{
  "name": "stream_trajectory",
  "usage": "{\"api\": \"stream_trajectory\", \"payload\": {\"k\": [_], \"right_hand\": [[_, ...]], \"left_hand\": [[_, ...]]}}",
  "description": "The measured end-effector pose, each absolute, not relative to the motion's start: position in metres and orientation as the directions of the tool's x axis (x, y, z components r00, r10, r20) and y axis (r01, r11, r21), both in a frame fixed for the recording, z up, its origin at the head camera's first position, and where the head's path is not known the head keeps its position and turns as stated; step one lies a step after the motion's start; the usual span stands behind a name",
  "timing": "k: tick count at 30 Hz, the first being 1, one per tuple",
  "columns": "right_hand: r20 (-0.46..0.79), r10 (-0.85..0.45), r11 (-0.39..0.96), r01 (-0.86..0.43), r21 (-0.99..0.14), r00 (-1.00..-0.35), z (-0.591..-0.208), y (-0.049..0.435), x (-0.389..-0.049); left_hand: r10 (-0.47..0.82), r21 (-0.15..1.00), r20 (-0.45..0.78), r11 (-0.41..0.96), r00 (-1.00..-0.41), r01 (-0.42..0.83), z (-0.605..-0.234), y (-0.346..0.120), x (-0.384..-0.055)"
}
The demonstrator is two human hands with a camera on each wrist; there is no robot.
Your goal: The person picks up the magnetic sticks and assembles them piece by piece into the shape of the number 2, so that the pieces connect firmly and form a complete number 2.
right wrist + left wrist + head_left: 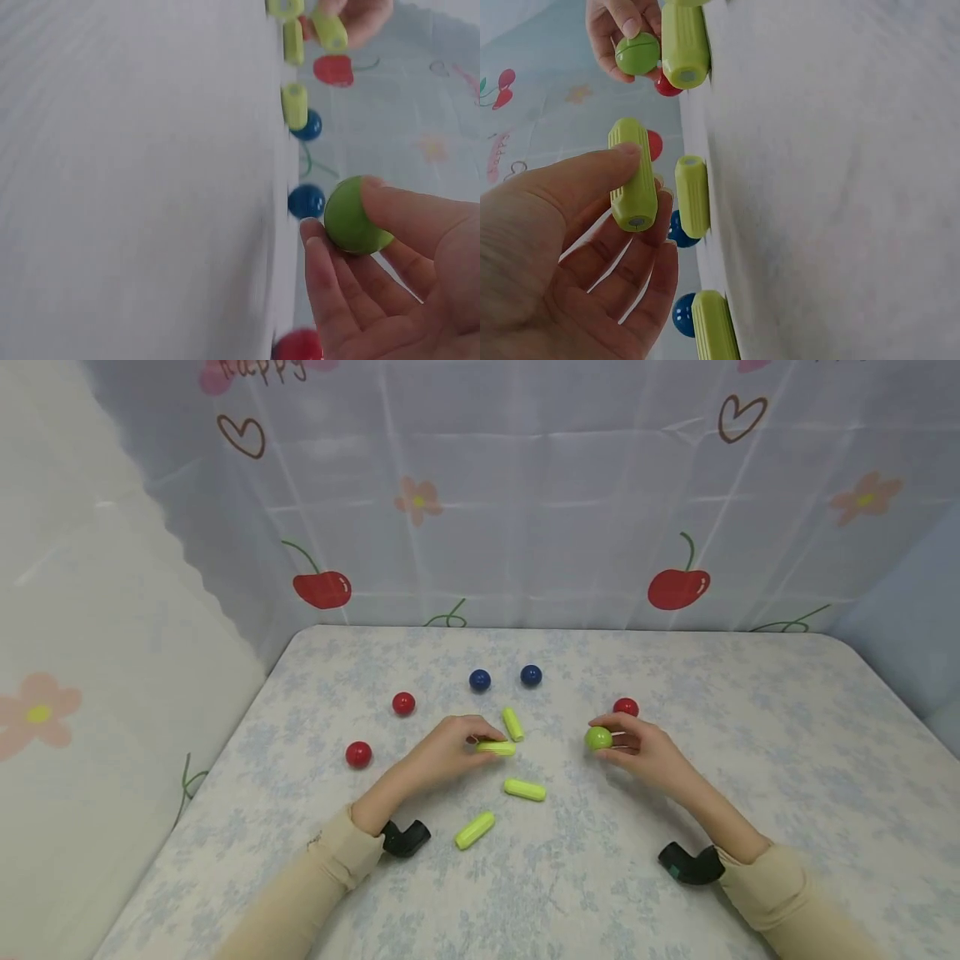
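Observation:
My left hand (pixel 450 747) pinches a yellow-green ridged rod (pixel 497 748) between thumb and fingers. In the left wrist view this rod (pixel 632 184) shows a grey disc at its end and stands off the tabletop. My right hand (pixel 647 753) holds a green ball (pixel 598 738) by thumb and fingertips. The ball (pixel 352 217) is raised beside the table surface in the right wrist view. Around the left hand lie three more such rods: one just beyond it (pixel 513 724), one to its lower right (pixel 525 790) and one nearer me (pixel 475 831).
Two blue balls (pixel 480 680) sit toward the back. Two red balls (pixel 358 754) stand at the left, and another red ball (pixel 626 707) lies just behind my right hand. A printed curtain (pixel 525 527) hangs behind the table (pixel 787 718). Black curved pieces (pixel 692 865) show at both wrists.

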State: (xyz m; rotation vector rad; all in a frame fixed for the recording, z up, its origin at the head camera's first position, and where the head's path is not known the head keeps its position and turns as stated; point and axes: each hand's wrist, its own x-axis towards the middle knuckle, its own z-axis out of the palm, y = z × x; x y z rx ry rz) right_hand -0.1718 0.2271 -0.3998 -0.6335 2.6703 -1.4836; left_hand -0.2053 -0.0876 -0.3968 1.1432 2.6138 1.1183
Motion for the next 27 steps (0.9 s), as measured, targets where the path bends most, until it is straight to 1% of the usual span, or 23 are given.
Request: {"api": "stream_trajectory", "payload": {"k": [6, 12, 16, 19, 23, 27], "right_hand": [[0.157, -0.399, 0.409, -0.328, -0.852, -0.904, -0.402, 0.202, -0.178], [0.155, -0.439, 0.286, -0.300, -0.910, -0.885, -0.407, 0.185, -0.178], [0.138, -0.463, 0.226, -0.267, -0.937, -0.876, -0.408, 0.177, -0.177], [0.127, -0.474, 0.212, -0.252, -0.944, -0.871, -0.409, 0.174, -0.177], [0.125, -0.477, 0.213, -0.253, -0.944, -0.870, -0.411, 0.173, -0.176], [0.148, -0.478, 0.294, -0.317, -0.902, -0.866, -0.411, 0.173, -0.174]], "left_hand": [[0.664, 0.684, 0.212, 0.423, -0.717, 0.594, -0.399, -0.076, -0.210], [0.657, 0.703, 0.210, 0.413, -0.724, 0.578, -0.399, -0.070, -0.210], [0.672, 0.701, 0.203, 0.408, -0.712, 0.585, -0.399, -0.068, -0.210], [0.683, 0.691, 0.200, 0.410, -0.703, 0.595, -0.399, -0.066, -0.208], [0.681, 0.678, 0.196, 0.425, -0.706, 0.599, -0.399, -0.063, -0.207], [0.686, 0.667, 0.206, 0.423, -0.697, 0.613, -0.400, -0.060, -0.206]]}}
